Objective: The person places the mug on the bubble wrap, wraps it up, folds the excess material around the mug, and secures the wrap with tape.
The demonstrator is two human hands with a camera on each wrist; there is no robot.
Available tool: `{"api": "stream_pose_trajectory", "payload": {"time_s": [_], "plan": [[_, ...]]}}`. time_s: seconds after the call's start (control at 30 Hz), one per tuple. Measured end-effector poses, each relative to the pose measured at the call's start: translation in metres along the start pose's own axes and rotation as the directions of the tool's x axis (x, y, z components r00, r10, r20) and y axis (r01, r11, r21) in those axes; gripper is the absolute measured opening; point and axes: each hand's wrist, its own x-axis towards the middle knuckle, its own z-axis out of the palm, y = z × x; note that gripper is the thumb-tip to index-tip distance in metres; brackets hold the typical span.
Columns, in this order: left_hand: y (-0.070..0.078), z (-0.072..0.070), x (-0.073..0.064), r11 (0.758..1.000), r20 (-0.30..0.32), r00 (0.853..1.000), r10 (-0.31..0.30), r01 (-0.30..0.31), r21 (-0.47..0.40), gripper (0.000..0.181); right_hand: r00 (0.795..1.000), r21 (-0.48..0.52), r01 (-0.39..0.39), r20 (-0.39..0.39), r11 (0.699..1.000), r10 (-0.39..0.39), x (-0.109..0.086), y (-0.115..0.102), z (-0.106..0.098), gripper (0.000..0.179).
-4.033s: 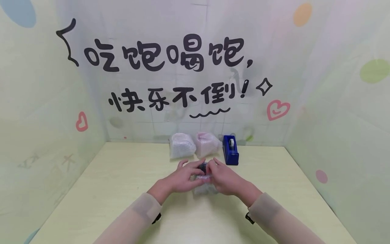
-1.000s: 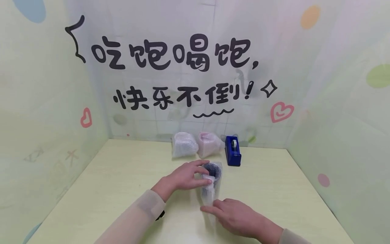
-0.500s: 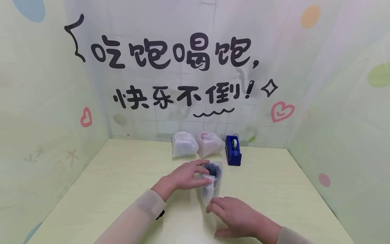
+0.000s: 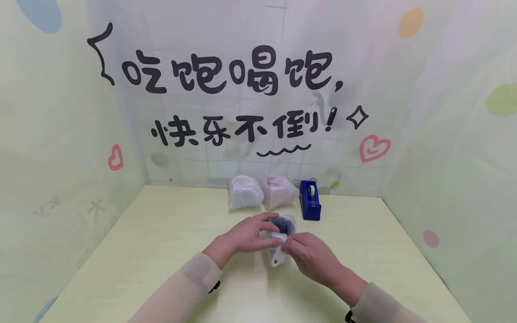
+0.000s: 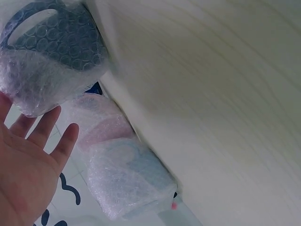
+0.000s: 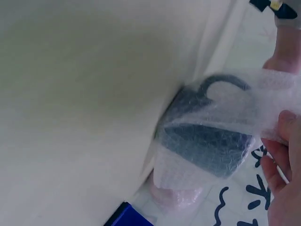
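A dark blue mug (image 4: 278,222) stands partly wrapped in clear bubble wrap (image 4: 277,258) near the middle of the table. Its looped handle shows through the wrap in both wrist views. My left hand (image 4: 251,233) holds the wrapped mug near its mouth, thumb lying over a fold of wrap and fingers at the rim. From the right, my right hand (image 4: 313,256) pinches the loose end of the wrap, drawn up beside the left thumb. In the right wrist view this wrap sheet (image 6: 268,96) stretches from the mug to the right fingers (image 6: 285,123).
Behind the mug, a pale wrapped bundle (image 4: 245,193) and a pink wrapped bundle (image 4: 278,192) stand side by side against the back wall. A blue tape dispenser (image 4: 310,200) is just right of them. Printed side walls enclose the light wooden table (image 4: 161,251).
Earlier both hands were together at the mug. My right hand then ran down the wrap toward the front edge, and now has come up to the mug with its end. The left has stayed lately.
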Motion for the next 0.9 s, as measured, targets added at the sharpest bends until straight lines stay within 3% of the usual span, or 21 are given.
{"api": "stream_pose_trajectory", "payload": {"time_s": [0.17, 0.33, 0.57, 0.7, 0.83, 0.9], "plan": [[0.001, 0.002, 0.001, 1.0, 0.007, 1.0, 0.0, 0.0, -0.009, 0.037, 0.992, 0.032, -0.106, 0.065, 0.994, 0.104, 0.01, 0.008, 0.003, 0.028], [0.001, 0.001, -0.002, 0.998, 0.05, 0.998, -0.046, 0.048, -0.038, 0.043, 0.962, 0.092, -0.249, 0.136, 0.964, 0.236, 0.014, 0.012, 0.003, 0.024], [0.003, 0.002, -0.007, 0.994, 0.093, 0.993, -0.079, 0.085, -0.069, 0.062, 0.87, 0.177, -0.476, 0.237, 0.861, 0.432, 0.019, 0.019, 0.005, 0.013], [0.006, 0.007, -0.009, 0.995, 0.064, 0.993, -0.096, 0.097, -0.016, 0.085, 0.825, 0.185, -0.546, 0.287, 0.817, 0.486, 0.024, 0.021, 0.004, 0.011], [0.009, 0.01, -0.008, 0.997, 0.006, 0.998, -0.056, 0.056, 0.046, 0.071, 0.79, 0.212, -0.597, 0.323, 0.774, 0.521, 0.024, 0.023, 0.002, 0.012], [0.009, 0.01, -0.007, 0.998, 0.002, 0.999, -0.042, 0.042, 0.051, 0.062, 0.785, 0.244, -0.606, 0.338, 0.757, 0.519, 0.022, 0.024, 0.001, 0.014]]}}
